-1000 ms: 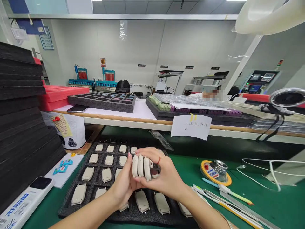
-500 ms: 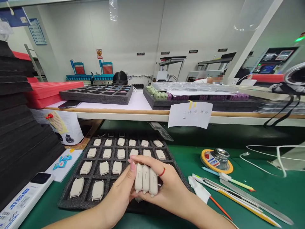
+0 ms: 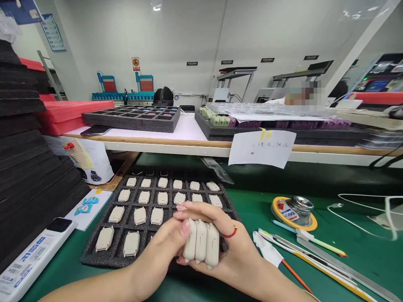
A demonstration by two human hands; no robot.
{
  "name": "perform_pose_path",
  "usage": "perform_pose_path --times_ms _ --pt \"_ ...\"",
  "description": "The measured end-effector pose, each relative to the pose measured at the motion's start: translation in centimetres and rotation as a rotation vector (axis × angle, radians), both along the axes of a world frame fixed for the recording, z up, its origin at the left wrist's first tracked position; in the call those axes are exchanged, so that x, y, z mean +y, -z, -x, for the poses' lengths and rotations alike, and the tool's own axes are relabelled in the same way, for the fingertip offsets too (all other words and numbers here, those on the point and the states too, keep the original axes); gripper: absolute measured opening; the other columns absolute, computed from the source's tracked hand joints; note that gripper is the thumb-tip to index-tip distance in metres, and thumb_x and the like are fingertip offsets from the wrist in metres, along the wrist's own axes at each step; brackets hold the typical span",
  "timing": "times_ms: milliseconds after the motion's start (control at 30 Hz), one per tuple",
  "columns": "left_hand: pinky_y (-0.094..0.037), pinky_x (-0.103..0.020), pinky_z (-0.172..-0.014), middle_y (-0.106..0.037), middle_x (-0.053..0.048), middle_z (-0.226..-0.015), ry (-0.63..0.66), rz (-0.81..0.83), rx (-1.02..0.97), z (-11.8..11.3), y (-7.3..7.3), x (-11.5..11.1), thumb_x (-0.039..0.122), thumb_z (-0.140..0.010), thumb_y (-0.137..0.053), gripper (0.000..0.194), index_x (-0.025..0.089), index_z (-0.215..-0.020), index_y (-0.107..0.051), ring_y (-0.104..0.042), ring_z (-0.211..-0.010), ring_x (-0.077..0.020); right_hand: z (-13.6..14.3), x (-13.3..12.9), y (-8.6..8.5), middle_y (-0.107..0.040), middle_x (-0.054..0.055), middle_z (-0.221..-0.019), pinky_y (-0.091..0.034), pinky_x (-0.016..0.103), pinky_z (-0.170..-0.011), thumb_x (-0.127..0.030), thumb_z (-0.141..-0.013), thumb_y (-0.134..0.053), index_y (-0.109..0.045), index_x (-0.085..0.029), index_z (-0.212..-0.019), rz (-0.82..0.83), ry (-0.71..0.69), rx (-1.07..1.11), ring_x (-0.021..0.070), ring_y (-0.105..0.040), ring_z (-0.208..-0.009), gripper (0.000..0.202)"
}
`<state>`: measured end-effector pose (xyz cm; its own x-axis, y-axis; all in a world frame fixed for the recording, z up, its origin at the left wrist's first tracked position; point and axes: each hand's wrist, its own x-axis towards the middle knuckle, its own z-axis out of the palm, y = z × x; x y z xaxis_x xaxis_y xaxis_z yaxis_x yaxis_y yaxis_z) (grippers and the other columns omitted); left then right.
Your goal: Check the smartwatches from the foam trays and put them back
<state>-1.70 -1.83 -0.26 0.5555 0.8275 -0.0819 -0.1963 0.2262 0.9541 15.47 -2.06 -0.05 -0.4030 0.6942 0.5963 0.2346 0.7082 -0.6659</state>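
Observation:
Three cream watch cases (image 3: pixel 200 244) stand side by side on edge, clasped between my two hands. My right hand (image 3: pixel 234 247) wraps them from the right, with its fingers over the far side and its palm beneath; a red string ring is on one finger. From the left, my left hand (image 3: pixel 163 245) presses its thumb and fingers against the outer case. Behind and below the hands lies a black foam tray (image 3: pixel 121 261), its compartments holding several more cream watch cases (image 3: pixel 131 243). My hands and forearms hide the tray's near right part.
To the right lie a solvent dispenser (image 3: pixel 299 209), a white cloth (image 3: pixel 267 249), a steel ruler (image 3: pixel 343 270) and several pens. Stacked black foam trays (image 3: pixel 28 167) rise at left, beside a white box (image 3: pixel 31 260). A shelf (image 3: pixel 166 144) with more trays spans the back.
The view has shifted slightly, so the shelf appears higher and the bench things further right. Both hands, still around the three watch cases, appear slightly further right and closer.

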Motion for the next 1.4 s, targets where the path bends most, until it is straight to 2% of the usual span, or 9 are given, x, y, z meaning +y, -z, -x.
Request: perform_pose_path --times_ms 400,633,867,967,1067,1167,1267,1333,1400 --pt "-0.052 -0.033 -0.083 -0.071 -0.004 -0.102 0.003 -0.061 0.205 -0.2 -1.0 0.1 0.032 -0.055 -0.091 0.06 0.02 -0.108 -0.065 -0.066 -0.096 -0.025 -0.1 0.1 -0.2 -0.066 0.006 -0.127 -0.048 0.036 -0.106 -0.029 -0.079 -0.077 -0.027 -0.033 -0.147 -0.067 -0.018 -0.065 0.0235 -0.06 -0.122 0.084" --pt "-0.053 -0.03 -0.076 -0.074 -0.005 -0.094 -0.009 -0.231 0.198 -0.2 -1.3 0.3 0.034 -0.065 -0.085 0.045 0.017 -0.103 -0.07 -0.067 -0.088 -0.024 -0.4 -0.3 -0.6 -0.047 0.01 -0.148 -0.029 0.044 -0.119 -0.036 -0.086 -0.069 -0.021 -0.027 -0.151 -0.274 0.002 -0.253 0.0266 -0.036 -0.142 0.082" --pt "-0.049 -0.031 -0.091 -0.073 -0.003 -0.108 -0.092 -0.604 0.311 0.5 -1.9 0.0 0.025 -0.072 -0.081 0.039 0.026 -0.11 -0.071 -0.066 -0.098 -0.0231 -1.3 0.1 -0.5 -0.043 0.011 -0.15 -0.044 0.048 -0.107 -0.075 -0.085 -0.039 -0.024 -0.031 -0.151 0.322 -0.098 0.12 0.031 -0.046 -0.135 0.081" --pt "-0.043 -0.037 -0.101 -0.073 -0.006 -0.111 -0.122 -0.759 0.285 0.3 -1.4 0.2 0.021 -0.075 -0.078 0.034 0.027 -0.107 -0.074 -0.062 -0.109 -0.0265 -0.9 0.4 -0.2 -0.06 0.014 -0.134 -0.052 0.048 -0.099 -0.075 -0.072 -0.06 -0.024 -0.027 -0.15 0.605 -0.213 0.179 0.0325 -0.058 -0.123 0.099" --pt "-0.042 -0.04 -0.103 -0.071 -0.008 -0.111 -0.099 -0.815 0.276 0.3 -0.9 0.3 0.023 -0.08 -0.073 0.024 0.028 -0.104 -0.076 -0.059 -0.113 -0.0281 0.0 0.2 0.1 -0.059 0.012 -0.134 -0.046 0.047 -0.106 -0.051 -0.061 -0.086 -0.029 -0.028 -0.148 0.562 -0.13 0.182 0.0308 -0.057 -0.124 0.106" --pt "-0.036 -0.044 -0.11 -0.054 -0.009 -0.138 -0.098 -0.758 0.293 0.5 -0.7 0.0 0.025 -0.081 -0.071 0.033 0.03 -0.114 -0.072 -0.045 -0.131 -0.0316 0.5 -0.1 0.2 -0.065 0.009 -0.127 -0.052 0.042 -0.101 -0.034 -0.065 -0.087 -0.025 -0.031 -0.149 0.423 -0.084 0.238 0.0267 -0.065 -0.114 0.104" --pt "-0.031 -0.048 -0.114 -0.03 -0.008 -0.156 -0.1 -0.528 0.272 0.7 -1.2 -0.3 0.024 -0.063 -0.086 0.093 0.036 -0.144 -0.042 -0.032 -0.141 -0.0356 0.4 -0.3 0.2 -0.072 0.004 -0.11 -0.051 0.042 -0.102 -0.028 -0.067 -0.086 -0.019 -0.034 -0.151 0.265 -0.028 0.245 0.025 -0.069 -0.105 0.107" --pt "-0.037 -0.048 -0.109 -0.033 -0.011 -0.154 -0.037 -0.288 0.21 0.6 -1.6 -0.4 0.024 -0.056 -0.091 0.121 0.04 -0.152 -0.018 -0.042 -0.134 -0.0341 0.1 -0.2 0.3 -0.072 0.003 -0.112 -0.045 0.043 -0.109 -0.026 -0.066 -0.087 -0.017 -0.035 -0.152 0.13 0.015 0.204 0.0256 -0.066 -0.111 0.11" --pt "-0.045 -0.045 -0.101 -0.053 -0.013 -0.138 0.063 -0.094 0.143 0.4 -1.9 -0.2 0.027 -0.062 -0.088 0.111 0.034 -0.151 -0.022 -0.057 -0.12 -0.0297 -0.1 0.0 0.4 -0.07 0.004 -0.118 -0.042 0.042 -0.111 -0.026 -0.069 -0.086 -0.015 -0.035 -0.153 0.021 0.017 0.159 0.0257 -0.064 -0.116 0.11"
